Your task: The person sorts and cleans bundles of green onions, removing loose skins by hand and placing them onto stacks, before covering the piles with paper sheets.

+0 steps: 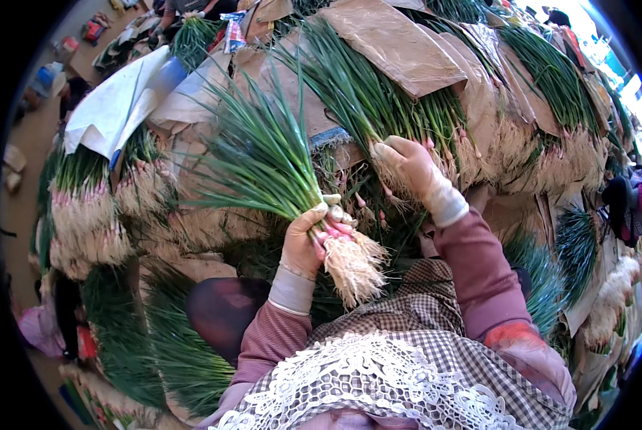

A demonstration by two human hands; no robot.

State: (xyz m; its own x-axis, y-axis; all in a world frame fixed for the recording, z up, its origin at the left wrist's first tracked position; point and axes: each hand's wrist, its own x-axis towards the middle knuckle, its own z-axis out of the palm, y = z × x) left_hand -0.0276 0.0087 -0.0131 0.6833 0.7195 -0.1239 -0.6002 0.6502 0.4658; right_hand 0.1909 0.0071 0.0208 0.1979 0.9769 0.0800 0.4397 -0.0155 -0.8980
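My gloved left hand [304, 240] is closed round a bunch of green onions [278, 165]. Its green tops fan up and to the left, and its pale, stringy roots [354, 269] hang toward my lap. To the right, my gloved right hand [412, 168] pinches the lower stems of green onions [349, 93] at the near edge of a row on the pile. How many stalks are between those fingers is hidden. More green onions [435, 118] with pink bulbs lie beside that hand, roots toward me, partly under brown paper.
Brown paper [392, 43] covers part of the heap. A white sheet [113, 107] drapes over bundled green onions [84, 201] at the left. Loose greens [184, 330] lie beside my legs. Other people sit around, one with hands near a bundle [194, 39] at the far left.
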